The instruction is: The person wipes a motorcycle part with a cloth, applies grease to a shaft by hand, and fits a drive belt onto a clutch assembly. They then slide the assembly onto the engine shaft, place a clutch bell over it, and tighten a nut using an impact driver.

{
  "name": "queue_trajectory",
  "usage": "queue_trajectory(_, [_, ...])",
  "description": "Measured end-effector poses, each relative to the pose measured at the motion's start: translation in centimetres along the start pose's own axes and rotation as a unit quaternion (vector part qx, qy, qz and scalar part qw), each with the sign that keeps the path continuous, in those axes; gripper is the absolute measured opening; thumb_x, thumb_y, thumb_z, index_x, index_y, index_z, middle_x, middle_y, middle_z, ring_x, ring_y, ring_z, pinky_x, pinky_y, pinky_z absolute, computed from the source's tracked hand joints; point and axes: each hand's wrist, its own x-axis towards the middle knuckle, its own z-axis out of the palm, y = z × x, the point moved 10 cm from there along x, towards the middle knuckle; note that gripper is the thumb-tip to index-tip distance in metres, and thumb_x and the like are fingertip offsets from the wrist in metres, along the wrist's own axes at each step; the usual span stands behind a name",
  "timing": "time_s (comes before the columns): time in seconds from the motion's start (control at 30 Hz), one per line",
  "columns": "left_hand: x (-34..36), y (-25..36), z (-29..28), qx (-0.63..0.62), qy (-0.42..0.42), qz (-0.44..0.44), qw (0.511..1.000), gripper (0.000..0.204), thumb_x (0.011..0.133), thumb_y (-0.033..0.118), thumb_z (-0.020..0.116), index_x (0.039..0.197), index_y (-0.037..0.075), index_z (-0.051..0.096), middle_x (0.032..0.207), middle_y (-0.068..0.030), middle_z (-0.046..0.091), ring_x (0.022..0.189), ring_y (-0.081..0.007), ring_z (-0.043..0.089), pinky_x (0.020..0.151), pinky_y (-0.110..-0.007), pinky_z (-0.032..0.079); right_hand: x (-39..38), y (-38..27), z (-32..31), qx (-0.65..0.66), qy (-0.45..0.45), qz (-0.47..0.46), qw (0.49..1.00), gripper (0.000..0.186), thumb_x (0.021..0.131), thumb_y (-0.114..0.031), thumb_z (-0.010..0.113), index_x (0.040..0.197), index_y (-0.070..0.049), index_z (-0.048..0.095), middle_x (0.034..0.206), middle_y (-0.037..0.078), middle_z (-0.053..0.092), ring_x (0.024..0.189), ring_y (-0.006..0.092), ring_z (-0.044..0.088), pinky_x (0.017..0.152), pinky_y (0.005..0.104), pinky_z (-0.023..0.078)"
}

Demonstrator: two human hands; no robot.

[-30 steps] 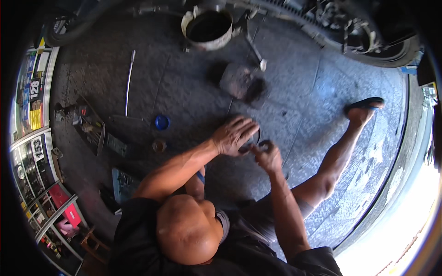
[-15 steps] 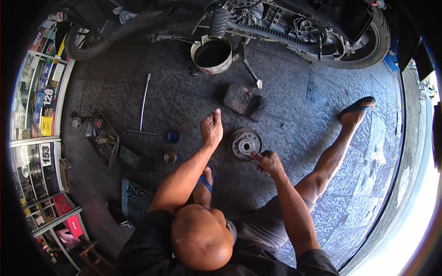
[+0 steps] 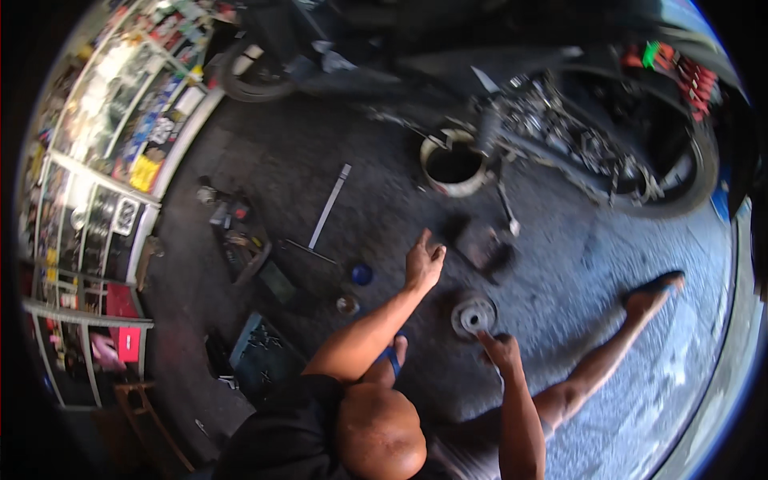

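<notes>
Fingertips of my right hand (image 3: 500,350) pinch the round metal hub (image 3: 473,317) while my left hand (image 3: 423,264) hovers loosely curled, so I judge it could tip.

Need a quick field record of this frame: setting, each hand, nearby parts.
setting: workshop floor, dark and stained; person sits on it, one leg stretched out
left hand: raised above the floor, fingers loosely curled, holds nothing
right hand: fingertips on the near edge of the round metal disc part
disc part: lies flat on the floor
beyond the hands: dark block-like part, white-rimmed bucket, motorcycle
left side: blue cap, long metal bar, tool tray, shelves of goods
</notes>
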Motion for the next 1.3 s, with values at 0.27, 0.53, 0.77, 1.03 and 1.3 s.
queue_trajectory(0.27, [10.6, 10.6, -10.9, 0.125, 0.132, 0.171, 0.968, 0.039, 0.099, 0.031, 0.07, 0.075, 0.002, 0.06, 0.071, -0.0097, 0.058, 0.072, -0.0172, 0.055, 0.062, -0.039, 0.043, -1.0, -1.0, -0.3, 0.04, 0.005, -0.022, 0.999, 0.057, 0.09, -0.046, 0.075, 0.077, 0.009, 0.072, 0.062, 0.015, 0.07, 0.053, 0.0207, 0.067, 0.054, 0.0357, 0.053])
queue_trajectory(0.53, [30.7, 31.0, -11.3, 0.311, 0.288, 0.269, 0.865, 0.07, 0.092, 0.034, 0.072, 0.149, 0.001, 0.048, 0.142, -0.0317, 0.053, 0.135, -0.0449, 0.05, 0.113, -0.047, 0.042, -1.2, -1.4, -0.3, 0.042, 0.009, 0.034, 0.998, 0.054, 0.089, -0.043, 0.077, 0.083, 0.011, 0.072, 0.064, 0.015, 0.071, 0.052, 0.0192, 0.067, 0.052, 0.0334, 0.053])
queue_trajectory(0.77, [44.8, 27.9, -11.5, 0.539, 0.175, 0.172, 0.806, 0.05, 0.094, 0.047, 0.061, 0.119, 0.005, 0.073, 0.12, -0.0205, 0.073, 0.117, -0.0352, 0.07, 0.098, -0.048, 0.057, -1.0, -1.1, -0.2, 0.033, -0.028, 0.064, 0.997, 0.06, 0.089, -0.053, 0.074, 0.08, 0.006, 0.073, 0.063, 0.012, 0.069, 0.057, 0.0179, 0.067, 0.059, 0.0347, 0.052])
queue_trajectory(1.03, [19.5, 30.3, -13.2, 0.134, 0.285, 0.519, 0.794, 0.045, 0.097, 0.039, 0.071, 0.112, -0.004, 0.071, 0.102, -0.0164, 0.074, 0.091, -0.0261, 0.072, 0.083, -0.037, 0.057, -1.4, -1.7, -0.6, 0.043, -0.022, 0.055, 0.997, 0.055, 0.091, -0.049, 0.073, 0.082, 0.006, 0.071, 0.063, 0.012, 0.068, 0.056, 0.0189, 0.067, 0.057, 0.0349, 0.052])
queue_trajectory(1.3, [-8.1, 5.2, 6.7, 0.184, -0.283, 0.205, 0.919, 0.026, 0.094, 0.023, 0.07, 0.102, -0.001, 0.074, 0.102, -0.0189, 0.071, 0.099, -0.0368, 0.068, 0.09, -0.045, 0.053, -1.5, -1.0, -0.5, 0.021, -0.027, 0.058, 0.998, 0.056, 0.092, -0.051, 0.072, 0.091, 0.005, 0.075, 0.067, 0.013, 0.071, 0.059, 0.0219, 0.071, 0.059, 0.0371, 0.055])
